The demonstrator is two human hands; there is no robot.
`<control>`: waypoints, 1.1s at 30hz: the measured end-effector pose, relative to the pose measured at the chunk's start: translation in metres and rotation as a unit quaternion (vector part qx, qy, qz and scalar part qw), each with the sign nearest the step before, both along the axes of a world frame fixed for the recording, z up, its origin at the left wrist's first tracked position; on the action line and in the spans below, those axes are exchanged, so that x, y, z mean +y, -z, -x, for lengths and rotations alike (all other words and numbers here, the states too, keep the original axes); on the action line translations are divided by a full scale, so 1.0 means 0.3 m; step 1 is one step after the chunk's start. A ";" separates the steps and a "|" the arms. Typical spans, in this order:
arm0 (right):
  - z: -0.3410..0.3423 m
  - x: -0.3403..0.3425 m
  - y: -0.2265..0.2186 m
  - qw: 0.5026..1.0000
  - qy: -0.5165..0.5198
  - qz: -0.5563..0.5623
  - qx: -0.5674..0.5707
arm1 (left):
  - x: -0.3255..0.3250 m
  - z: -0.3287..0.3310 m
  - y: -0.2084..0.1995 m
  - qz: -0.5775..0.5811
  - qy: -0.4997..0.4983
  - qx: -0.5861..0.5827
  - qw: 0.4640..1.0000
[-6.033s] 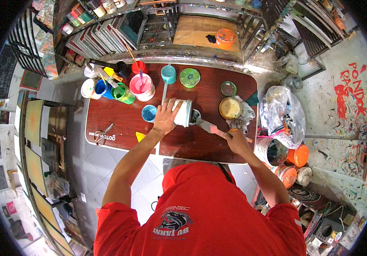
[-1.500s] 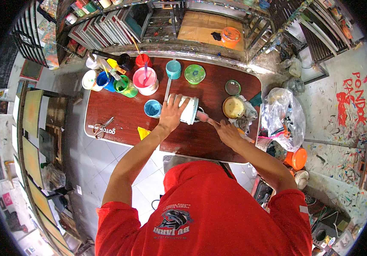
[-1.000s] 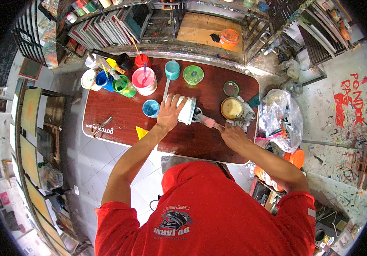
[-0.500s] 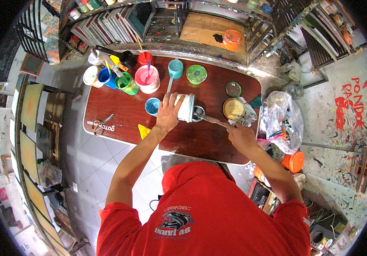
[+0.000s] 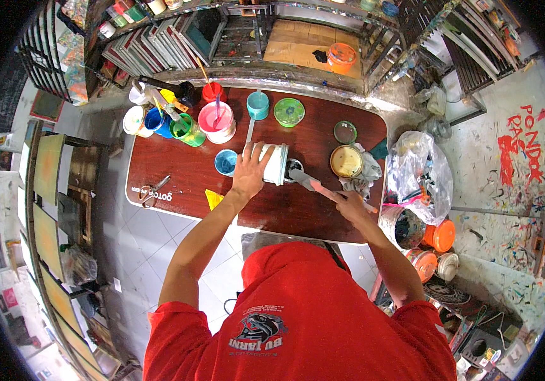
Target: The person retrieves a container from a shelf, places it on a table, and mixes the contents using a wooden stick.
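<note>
Spatula (image 5: 308,181) and right hand (image 5: 350,207) have shifted: half a second ago the blade looked nearly edge-on; now its broad face shows. On the tabletop (image 5: 187,170), the white tub (image 5: 275,165) is tipped, mouth toward three o'clock, clasped from nine o'clock by the left hand (image 5: 247,174), fingers fanned. The right hand is wrapped round the spatula's handle, at four o'clock of the small cup (image 5: 294,163). Tilting the tub further could spill its contents past that narrow cup; a hard push of the blade could topple it.
</note>
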State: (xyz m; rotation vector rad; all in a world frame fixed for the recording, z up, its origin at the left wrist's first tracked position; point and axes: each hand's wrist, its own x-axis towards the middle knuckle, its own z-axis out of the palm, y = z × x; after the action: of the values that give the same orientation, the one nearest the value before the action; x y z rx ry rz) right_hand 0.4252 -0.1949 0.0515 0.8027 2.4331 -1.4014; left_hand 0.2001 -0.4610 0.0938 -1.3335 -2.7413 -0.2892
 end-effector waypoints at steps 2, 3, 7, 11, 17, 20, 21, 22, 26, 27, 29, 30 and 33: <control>-0.030 0.021 0.022 0.999 -0.003 -0.030 0.016 | 0.002 0.002 -0.008 0.014 0.002 -0.005 1.000; -0.046 0.027 0.034 0.999 0.008 -0.038 0.010 | 0.004 0.003 -0.013 0.021 0.004 -0.008 1.000; -0.052 0.031 -0.032 1.000 0.012 -0.026 0.002 | -0.006 0.004 0.001 0.020 -0.004 -0.002 1.000; -0.009 0.005 -0.213 0.992 0.032 0.009 -0.121 | -0.032 -0.004 0.012 -0.005 -0.028 -0.032 0.999; -0.017 -0.033 -0.352 0.998 0.027 -0.056 0.012 | -0.039 -0.020 0.002 -0.085 -0.064 -0.092 0.990; 0.011 -0.034 -0.392 0.999 -0.010 -0.040 0.022 | -0.039 -0.032 -0.014 -0.088 -0.078 -0.101 0.988; 0.011 -0.034 -0.366 0.998 -0.008 -0.042 0.051 | -0.040 -0.036 -0.020 -0.086 -0.084 -0.101 0.988; 0.006 -0.030 -0.323 0.996 -0.002 -0.044 0.081 | -0.034 -0.035 -0.028 -0.089 -0.082 -0.098 0.988; 0.010 -0.064 -0.249 0.996 0.001 -0.015 0.083 | -0.062 -0.032 -0.025 -0.104 -0.100 -0.095 0.985; 0.003 -0.079 -0.212 0.995 -0.009 0.002 0.100 | -0.073 -0.032 -0.023 -0.110 -0.108 -0.096 0.983; -0.031 -0.109 -0.092 0.990 -0.022 0.035 0.132 | -0.077 -0.039 -0.035 -0.118 -0.113 -0.093 0.982; -0.040 -0.121 -0.022 0.991 0.007 0.090 0.104 | -0.077 -0.047 -0.043 -0.122 -0.114 -0.092 0.982; -0.029 -0.202 0.045 0.980 0.000 -0.077 0.184 | -0.107 -0.079 -0.046 -0.141 -0.117 -0.103 0.978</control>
State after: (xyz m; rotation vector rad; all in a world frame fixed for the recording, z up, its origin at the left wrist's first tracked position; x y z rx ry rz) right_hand 0.4339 -0.2555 0.0380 0.6194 2.8480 -1.4867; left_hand 0.2237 -0.4930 0.1075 -0.9479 -2.8436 -0.8029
